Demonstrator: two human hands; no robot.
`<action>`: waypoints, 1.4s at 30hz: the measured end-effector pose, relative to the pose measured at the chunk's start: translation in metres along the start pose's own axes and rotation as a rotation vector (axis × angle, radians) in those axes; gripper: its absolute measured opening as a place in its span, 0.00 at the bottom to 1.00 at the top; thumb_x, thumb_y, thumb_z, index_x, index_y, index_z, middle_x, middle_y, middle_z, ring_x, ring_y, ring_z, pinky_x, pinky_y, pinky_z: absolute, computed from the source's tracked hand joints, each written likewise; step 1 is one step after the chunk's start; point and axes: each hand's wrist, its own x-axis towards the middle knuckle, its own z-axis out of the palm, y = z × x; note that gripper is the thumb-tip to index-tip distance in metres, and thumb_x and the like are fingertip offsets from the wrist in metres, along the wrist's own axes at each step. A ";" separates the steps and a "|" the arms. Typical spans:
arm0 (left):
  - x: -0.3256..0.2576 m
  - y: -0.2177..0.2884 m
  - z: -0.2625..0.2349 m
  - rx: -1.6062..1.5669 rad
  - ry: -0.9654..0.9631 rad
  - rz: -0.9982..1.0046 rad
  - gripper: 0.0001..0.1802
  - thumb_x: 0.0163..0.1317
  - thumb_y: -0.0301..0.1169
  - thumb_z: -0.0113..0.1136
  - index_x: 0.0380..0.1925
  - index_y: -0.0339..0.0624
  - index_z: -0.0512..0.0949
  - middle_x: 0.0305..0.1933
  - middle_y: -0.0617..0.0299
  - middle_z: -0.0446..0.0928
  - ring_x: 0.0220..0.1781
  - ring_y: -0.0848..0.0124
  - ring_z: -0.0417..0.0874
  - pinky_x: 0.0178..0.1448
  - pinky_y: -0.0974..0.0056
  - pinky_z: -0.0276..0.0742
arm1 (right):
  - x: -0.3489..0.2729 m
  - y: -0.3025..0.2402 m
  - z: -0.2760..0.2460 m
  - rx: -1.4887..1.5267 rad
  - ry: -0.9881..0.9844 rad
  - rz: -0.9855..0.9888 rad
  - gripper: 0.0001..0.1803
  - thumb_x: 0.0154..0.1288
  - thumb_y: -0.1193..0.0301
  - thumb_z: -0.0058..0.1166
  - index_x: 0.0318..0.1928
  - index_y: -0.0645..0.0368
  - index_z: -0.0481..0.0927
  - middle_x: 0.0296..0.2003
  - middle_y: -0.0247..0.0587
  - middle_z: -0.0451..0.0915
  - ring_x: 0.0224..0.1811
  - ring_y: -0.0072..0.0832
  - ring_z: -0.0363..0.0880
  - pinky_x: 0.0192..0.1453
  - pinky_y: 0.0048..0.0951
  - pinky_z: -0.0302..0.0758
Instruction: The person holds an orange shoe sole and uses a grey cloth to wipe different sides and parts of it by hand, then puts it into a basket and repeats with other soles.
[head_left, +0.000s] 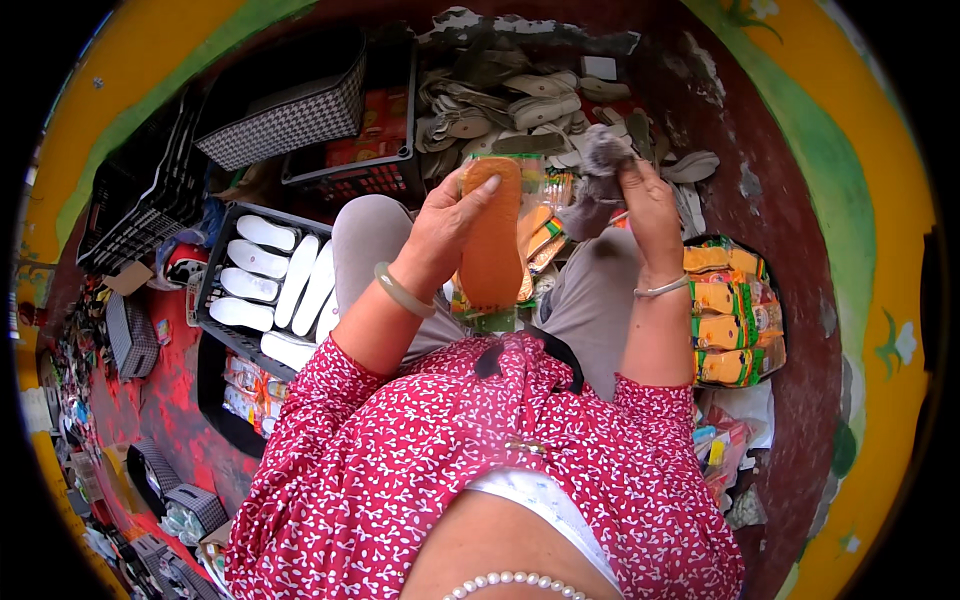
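Note:
My left hand grips an orange-brown insole upright along one edge, its thumb lying flat on the face near the top. A crumpled grey cloth hangs from my right hand, pinched between thumb and fingers. Insole and cloth are apart, both above my lap. Behind the insole, between my knees, lie orange insoles in clear packs with green and yellow print; the insole partly hides them.
To the left, a black crate holds several white insoles. A checked basket sits beyond it. Loose greyish insoles are heaped ahead against the wall. On the right stands a container of packed yellow-orange insoles.

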 end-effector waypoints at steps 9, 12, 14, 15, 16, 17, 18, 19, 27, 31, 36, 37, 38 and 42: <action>-0.003 -0.004 0.003 0.009 -0.025 -0.070 0.14 0.65 0.31 0.52 0.49 0.37 0.72 0.44 0.62 0.77 0.44 0.75 0.78 0.49 0.70 0.74 | 0.010 -0.001 -0.003 0.479 0.152 0.189 0.15 0.65 0.68 0.53 0.46 0.68 0.77 0.32 0.33 0.80 0.32 0.16 0.75 0.35 0.19 0.72; 0.000 -0.011 -0.002 0.157 -0.092 -0.053 0.13 0.65 0.30 0.52 0.48 0.38 0.73 0.42 0.65 0.77 0.44 0.78 0.76 0.49 0.72 0.73 | 0.003 -0.017 0.015 0.613 0.032 0.159 0.16 0.65 0.68 0.52 0.48 0.67 0.76 0.36 0.31 0.79 0.34 0.12 0.74 0.37 0.14 0.71; -0.001 -0.012 0.000 0.348 -0.121 0.020 0.12 0.65 0.28 0.52 0.47 0.37 0.73 0.41 0.67 0.76 0.44 0.80 0.74 0.49 0.73 0.71 | -0.010 -0.034 0.021 0.585 -0.195 0.267 0.21 0.65 0.68 0.53 0.54 0.67 0.72 0.37 0.32 0.78 0.35 0.13 0.74 0.36 0.14 0.72; -0.003 -0.009 0.005 0.341 -0.132 0.002 0.12 0.64 0.27 0.52 0.47 0.36 0.73 0.41 0.67 0.76 0.44 0.81 0.73 0.48 0.74 0.71 | -0.013 -0.037 0.026 0.616 -0.322 0.280 0.22 0.65 0.68 0.53 0.56 0.66 0.70 0.38 0.32 0.78 0.36 0.13 0.75 0.36 0.14 0.72; -0.006 -0.006 0.008 0.335 -0.142 -0.016 0.12 0.64 0.27 0.52 0.47 0.36 0.73 0.42 0.67 0.76 0.44 0.81 0.73 0.48 0.74 0.70 | -0.015 -0.039 0.027 0.645 -0.450 0.291 0.24 0.65 0.68 0.53 0.58 0.66 0.68 0.38 0.32 0.78 0.36 0.13 0.75 0.37 0.14 0.73; -0.009 -0.004 0.010 0.291 -0.087 -0.094 0.13 0.64 0.26 0.52 0.48 0.36 0.73 0.42 0.66 0.76 0.44 0.81 0.72 0.49 0.74 0.70 | -0.015 -0.041 0.023 0.717 -0.637 0.367 0.28 0.63 0.70 0.54 0.62 0.65 0.64 0.38 0.32 0.78 0.37 0.14 0.76 0.37 0.15 0.74; -0.009 -0.003 0.011 0.252 -0.128 -0.062 0.13 0.64 0.25 0.51 0.48 0.36 0.73 0.42 0.67 0.76 0.44 0.81 0.72 0.49 0.74 0.70 | -0.017 -0.042 0.024 0.713 -0.630 0.375 0.29 0.62 0.71 0.55 0.62 0.65 0.63 0.38 0.32 0.77 0.36 0.14 0.76 0.36 0.15 0.74; -0.010 -0.003 0.011 0.213 -0.169 -0.030 0.13 0.64 0.25 0.51 0.48 0.36 0.73 0.42 0.67 0.76 0.44 0.81 0.72 0.49 0.74 0.70 | -0.019 -0.043 0.026 0.710 -0.624 0.382 0.30 0.61 0.72 0.55 0.63 0.64 0.62 0.37 0.32 0.77 0.35 0.14 0.76 0.35 0.15 0.74; -0.011 0.004 0.007 0.827 -0.238 0.163 0.10 0.61 0.28 0.55 0.41 0.34 0.75 0.30 0.57 0.78 0.32 0.75 0.76 0.38 0.68 0.73 | -0.019 -0.030 0.032 0.176 -0.673 0.271 0.04 0.55 0.77 0.53 0.32 0.63 0.77 0.23 0.33 0.76 0.24 0.16 0.73 0.26 0.18 0.68; -0.015 0.001 0.008 0.833 -0.219 0.222 0.10 0.60 0.30 0.55 0.38 0.36 0.76 0.27 0.54 0.77 0.28 0.73 0.76 0.35 0.66 0.72 | -0.015 -0.038 0.025 0.126 -0.747 0.341 0.04 0.53 0.76 0.54 0.29 0.64 0.78 0.19 0.32 0.75 0.20 0.16 0.72 0.21 0.19 0.68; -0.020 0.006 0.015 0.807 -0.207 0.264 0.08 0.60 0.27 0.56 0.38 0.35 0.77 0.27 0.57 0.77 0.29 0.76 0.75 0.35 0.68 0.72 | -0.012 -0.043 0.016 0.034 -0.811 0.306 0.04 0.53 0.76 0.53 0.29 0.63 0.78 0.19 0.30 0.74 0.17 0.14 0.69 0.18 0.18 0.65; -0.020 0.008 0.015 0.810 -0.211 0.282 0.08 0.59 0.26 0.56 0.38 0.35 0.77 0.27 0.58 0.78 0.30 0.77 0.75 0.37 0.69 0.72 | -0.012 -0.045 0.013 0.016 -0.824 0.310 0.04 0.53 0.75 0.53 0.30 0.62 0.79 0.18 0.28 0.73 0.17 0.12 0.68 0.18 0.17 0.63; -0.021 0.010 0.016 0.813 -0.215 0.299 0.08 0.59 0.25 0.56 0.38 0.34 0.77 0.28 0.60 0.78 0.32 0.79 0.75 0.38 0.70 0.72 | -0.012 -0.046 0.011 -0.002 -0.836 0.313 0.05 0.53 0.75 0.53 0.32 0.61 0.80 0.18 0.25 0.72 0.17 0.11 0.67 0.18 0.16 0.62; -0.023 0.015 0.018 0.684 -0.222 0.246 0.07 0.59 0.24 0.56 0.37 0.34 0.77 0.31 0.63 0.79 0.33 0.79 0.76 0.39 0.71 0.72 | -0.015 -0.048 0.010 0.039 -0.782 0.197 0.06 0.51 0.76 0.53 0.31 0.62 0.80 0.19 0.25 0.73 0.21 0.11 0.68 0.22 0.16 0.63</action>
